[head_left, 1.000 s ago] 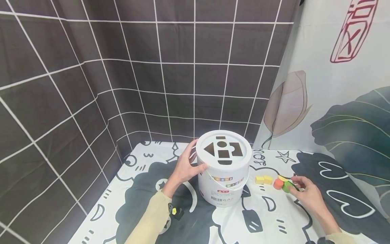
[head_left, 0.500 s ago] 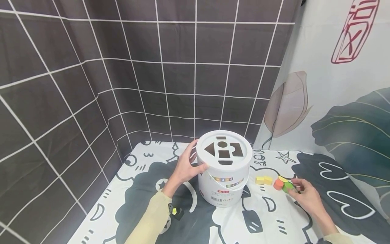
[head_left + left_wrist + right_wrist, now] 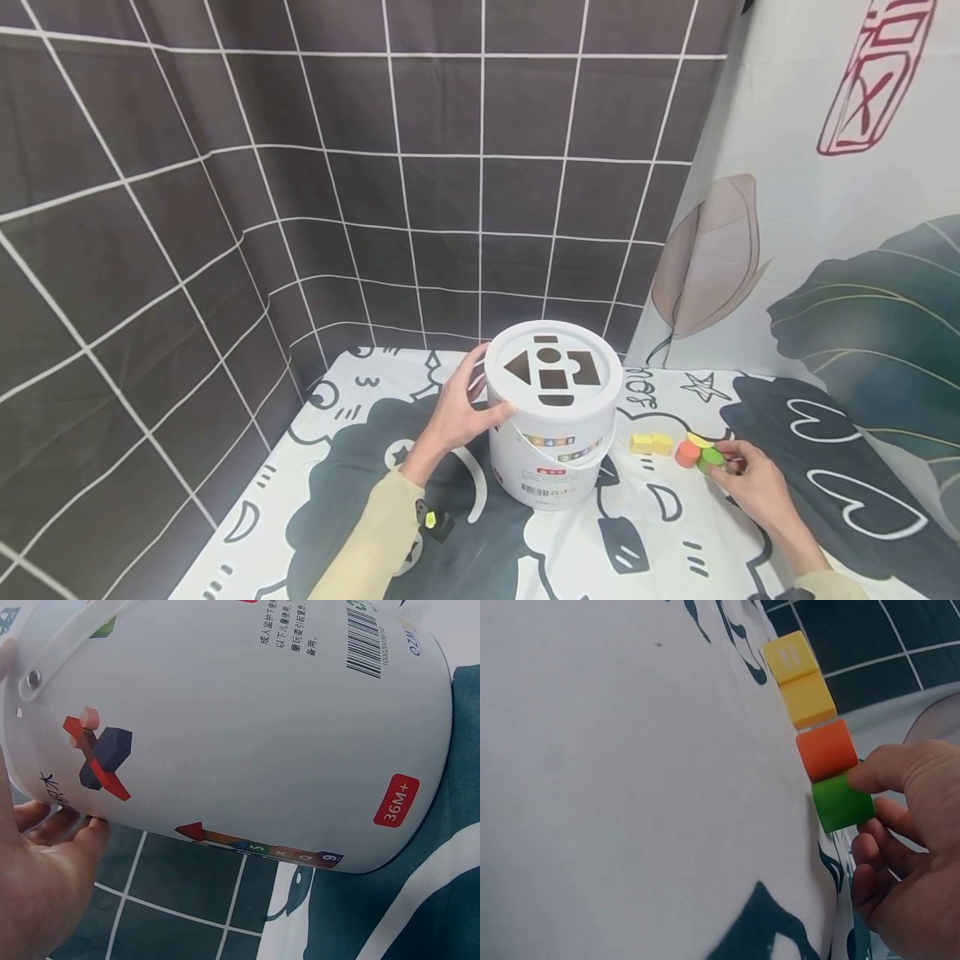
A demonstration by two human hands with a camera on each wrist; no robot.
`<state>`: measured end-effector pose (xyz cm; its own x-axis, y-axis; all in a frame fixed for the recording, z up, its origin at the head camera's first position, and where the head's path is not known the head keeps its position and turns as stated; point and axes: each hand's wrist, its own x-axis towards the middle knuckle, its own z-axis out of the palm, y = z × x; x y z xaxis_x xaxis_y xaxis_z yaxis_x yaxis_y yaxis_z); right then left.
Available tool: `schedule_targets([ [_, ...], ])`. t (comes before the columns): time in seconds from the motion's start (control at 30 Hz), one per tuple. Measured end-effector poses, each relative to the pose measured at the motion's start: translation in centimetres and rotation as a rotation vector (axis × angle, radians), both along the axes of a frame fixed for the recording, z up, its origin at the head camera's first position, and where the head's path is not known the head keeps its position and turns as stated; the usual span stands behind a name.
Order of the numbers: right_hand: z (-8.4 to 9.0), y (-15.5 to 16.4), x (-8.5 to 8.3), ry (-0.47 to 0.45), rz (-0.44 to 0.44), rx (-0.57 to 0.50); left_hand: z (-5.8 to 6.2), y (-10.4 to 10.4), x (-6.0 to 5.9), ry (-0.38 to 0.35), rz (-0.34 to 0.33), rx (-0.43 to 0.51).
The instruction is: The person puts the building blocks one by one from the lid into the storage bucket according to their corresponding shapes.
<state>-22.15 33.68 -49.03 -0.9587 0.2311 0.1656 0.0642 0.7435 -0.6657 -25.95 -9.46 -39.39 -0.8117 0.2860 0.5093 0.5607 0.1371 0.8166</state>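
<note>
A white bucket (image 3: 551,433) with shaped holes in its lid (image 3: 517,398) stands upright on the patterned cloth. My left hand (image 3: 459,410) holds its left side near the rim, thumb toward the front and fingers farther round. In the left wrist view the fingers (image 3: 52,825) lie along the bucket's edge. To the right, my right hand (image 3: 757,482) pinches a green cylinder block (image 3: 843,803) between thumb and fingers. An orange cylinder block (image 3: 827,750) sits directly beside the green one. Behind them a yellow block (image 3: 701,439) is partly hidden.
Two yellow cube blocks (image 3: 651,444) sit side by side between the bucket and the orange block. The bucket's white handle (image 3: 558,463) hangs down its front. A dark gridded curtain (image 3: 435,192) rises behind the cloth (image 3: 675,550), and a leaf-printed white one (image 3: 795,200) at right.
My right hand has shifted slightly at the green block, which sits a touch farther right and shows more of its top. The left hand keeps its hold on the bucket.
</note>
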Motion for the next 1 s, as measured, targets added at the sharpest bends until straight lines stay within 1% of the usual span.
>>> schedule_targets([
  [0.07, -0.1, 0.0, -0.1, -0.001, -0.006, 0.005, -1.0, 0.0, -0.8, 0.010, 0.009, -0.003],
  [0.23, -0.1, 0.2, -0.3, -0.012, -0.007, 0.006, -1.0, 0.0, -0.8, 0.009, 0.002, 0.001],
  [0.4, 0.4, 0.2, -0.3, -0.005, -0.005, 0.012, -0.9, 0.0, -0.9, 0.012, -0.017, 0.011],
  [0.53, 1.3, -0.1, -0.3, 0.012, -0.007, 0.023, -0.9, -0.1, -0.9, 0.016, -0.026, 0.016],
  [0.67, 2.4, -0.5, -0.1, 0.043, 0.027, 0.033, -0.7, -0.1, -0.9, 0.017, -0.028, 0.015],
  [0.73, 2.9, -0.7, 0.0, 0.058, 0.049, 0.027, -0.4, -0.1, -0.7, 0.015, -0.029, 0.014],
  [0.93, 4.0, -1.3, 0.3, 0.082, 0.086, 0.017, 2.1, 0.0, 1.5, -0.005, -0.046, 0.018],
  [0.97, 4.2, -1.4, 0.3, 0.087, 0.091, 0.021, 2.4, 0.0, 1.8, -0.007, -0.048, 0.019],
  [1.0, 4.4, -1.5, 0.3, 0.095, 0.098, 0.026, 2.4, 0.0, 1.9, -0.007, -0.048, 0.019],
])
